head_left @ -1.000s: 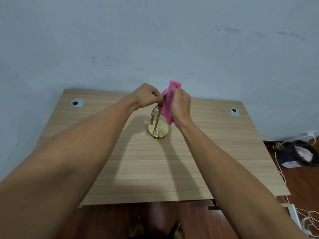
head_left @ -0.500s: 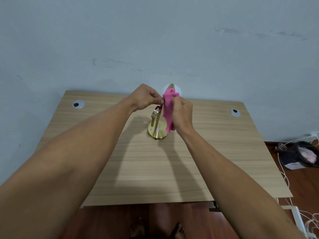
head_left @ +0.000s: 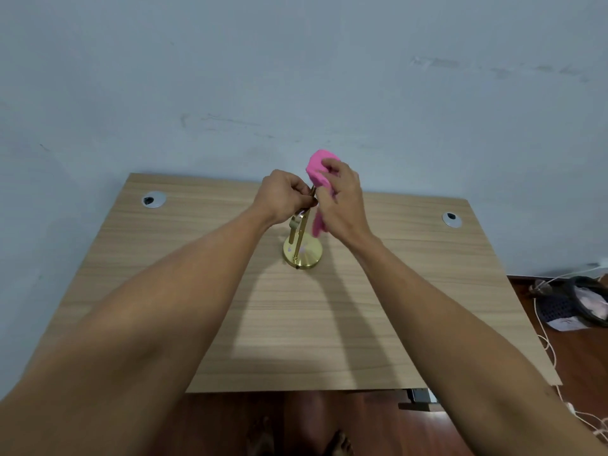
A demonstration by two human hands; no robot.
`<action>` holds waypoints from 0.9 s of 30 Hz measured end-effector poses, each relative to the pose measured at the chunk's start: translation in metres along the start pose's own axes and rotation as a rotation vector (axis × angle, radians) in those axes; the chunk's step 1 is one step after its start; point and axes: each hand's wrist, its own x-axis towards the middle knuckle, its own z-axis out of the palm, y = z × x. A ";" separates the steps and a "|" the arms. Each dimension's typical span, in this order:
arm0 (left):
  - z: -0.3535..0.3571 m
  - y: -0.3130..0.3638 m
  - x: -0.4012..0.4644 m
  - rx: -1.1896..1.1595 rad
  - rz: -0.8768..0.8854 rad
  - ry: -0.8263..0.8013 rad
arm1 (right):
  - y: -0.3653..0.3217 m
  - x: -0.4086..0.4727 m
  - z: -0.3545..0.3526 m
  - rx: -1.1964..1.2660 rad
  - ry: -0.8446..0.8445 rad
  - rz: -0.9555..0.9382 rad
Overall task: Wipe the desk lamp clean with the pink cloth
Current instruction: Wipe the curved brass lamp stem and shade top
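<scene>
pink cloth [head_left: 318, 171], gold lamp [head_left: 302, 250], wood-grain desk [head_left: 394, 291]

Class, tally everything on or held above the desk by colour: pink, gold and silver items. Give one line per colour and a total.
Pink: 1, the pink cloth
Gold: 1, the desk lamp
Silver: 2, the left cable grommet and the right cable grommet
Total: 4

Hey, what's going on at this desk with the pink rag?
A person is cleaning a small gold metal desk lamp that stands on a light wooden desk. The left hand grips the lamp's slim stem to steady it. The right hand holds a bunched pink cloth against the upper part of the lamp, which the cloth hides. The round base shows uncovered below.
</scene>
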 end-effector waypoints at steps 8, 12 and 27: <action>-0.008 0.003 0.006 0.070 0.000 -0.021 | 0.004 0.039 -0.028 -0.457 -0.386 -0.322; -0.003 0.006 0.006 0.081 -0.003 -0.021 | 0.010 0.056 -0.044 -0.605 -0.496 -0.450; -0.016 0.000 0.013 0.148 0.030 0.006 | 0.023 0.089 -0.087 0.036 -0.366 -0.075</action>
